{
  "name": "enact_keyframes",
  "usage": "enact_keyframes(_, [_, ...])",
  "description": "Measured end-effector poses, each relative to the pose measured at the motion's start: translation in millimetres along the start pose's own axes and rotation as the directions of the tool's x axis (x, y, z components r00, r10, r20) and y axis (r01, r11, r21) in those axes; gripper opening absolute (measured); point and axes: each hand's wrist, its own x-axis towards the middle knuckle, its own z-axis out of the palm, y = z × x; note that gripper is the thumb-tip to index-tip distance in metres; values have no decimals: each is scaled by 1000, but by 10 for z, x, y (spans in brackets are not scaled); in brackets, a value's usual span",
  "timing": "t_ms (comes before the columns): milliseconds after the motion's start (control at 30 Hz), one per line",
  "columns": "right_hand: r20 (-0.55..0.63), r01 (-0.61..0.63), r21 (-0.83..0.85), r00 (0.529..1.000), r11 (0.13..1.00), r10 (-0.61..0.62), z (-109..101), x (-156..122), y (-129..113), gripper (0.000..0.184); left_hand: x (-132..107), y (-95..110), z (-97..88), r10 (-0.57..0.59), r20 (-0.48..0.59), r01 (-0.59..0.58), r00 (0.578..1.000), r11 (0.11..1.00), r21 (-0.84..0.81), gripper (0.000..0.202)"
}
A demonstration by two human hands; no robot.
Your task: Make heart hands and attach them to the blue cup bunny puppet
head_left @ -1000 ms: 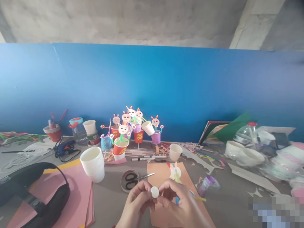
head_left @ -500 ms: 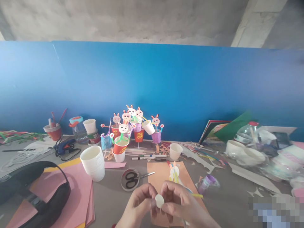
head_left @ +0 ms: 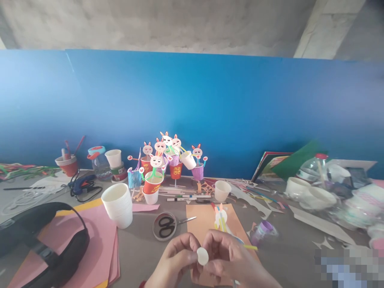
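One white disc (head_left: 203, 256), small, held above the orange sheet (head_left: 196, 220) at the near edge of the table. Its left edge is pinched by the thumb and fingers of the left hand (head_left: 181, 256); its right edge is gripped likewise by the right hand (head_left: 229, 256), the fingers of both being closed around it. The disc appears thin and easily creased, so it is best held lightly by the rim, with its face left uncovered and one edge kept steady while the other is worked. Headset (head_left: 70, 250), black, laid on pink sheets (head_left: 102, 244) to the left. Scissors (head_left: 166, 228), black-handled, the handles seen within a ring (head_left: 154, 232); whether they are laid in or under it cannot be told. Rabbit cutout (head_left: 221, 217), with yellow strips, placed on the orange sheet just beyond the right hand; it is better kept clear of the wrist. White cups (head_left: 117, 206), stacked upright. Markers (head_left: 189, 199), laid crosswise. Rabbit figures (head_left: 156, 161), mounted on cups and grouped behind. Blue board (head_left: 210, 100), stood at the back.
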Motion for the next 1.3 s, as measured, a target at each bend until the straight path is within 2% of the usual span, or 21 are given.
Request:
enact_keyframes(133, [-32, -21, -23, 999, 1000, 20, 9, 15, 4, 19, -12, 12, 13, 31, -23, -29, 999, 995, 94, 27])
enact_keyframes(300, [-76, -93, -17, 993, 996, 91, 22, 21, -23, 13, -44, 32, 51, 78, -32, -64, 996, 947, 315, 23])
enact_keyframes(367, [-63, -105, -13, 993, 994, 104, 29, 17, -20, 15, -63, 31, 64, 124, -32, -97, 992, 893, 440, 18])
enact_keyframes(467, [-64, -76, -79, 995, 994, 71, 48, 0, -9, 15, -83, 13, 72, 230, -33, -152, 973, 736, 660, 14])
enact_keyframes(533, [-79, -53, -147, 996, 988, 41, 64, -18, -12, 13, -84, -2, 74, 284, -19, -178, 959, 652, 737, 14])
enact_keyframes(600, [-91, -40, -178, 996, 983, 24, 76, -34, -29, 8, -71, -13, 73, 277, -21, -185, 961, 691, 699, 15])
enact_keyframes(700, [-107, 7, -192, 994, 981, -28, 78, -50, -60, 5, -29, -18, 51, 170, -52, -124, 984, 868, 481, 19])
enact_keyframes(800, [-114, 65, -278, 988, 958, -100, 70, -52, -61, 10, 25, -25, 4, 89, -84, -64, 992, 961, 268, 24])
enact_keyframes(900, [-123, 112, -387, 977, 915, -172, 70, -46, -34, 18, 66, -36, -35, 55, -127, -41, 990, 993, 110, 25])
enact_keyframes(1000, [-110, 154, -401, 971, 903, -214, 80, -41, -27, 13, 77, -32, -36, 26, -127, -24, 992, 1000, 18, 22])
enact_keyframes(1133, [-114, 153, -391, 970, 908, -213, 91, -49, -78, 8, 66, -20, -3, -12, -111, 10, 994, 1000, -19, 18])
enact_keyframes(1300, [-130, 98, -379, 979, 920, -158, 85, -39, -96, 10, 58, -30, 10, -22, -107, 22, 994, 1000, -2, 19])
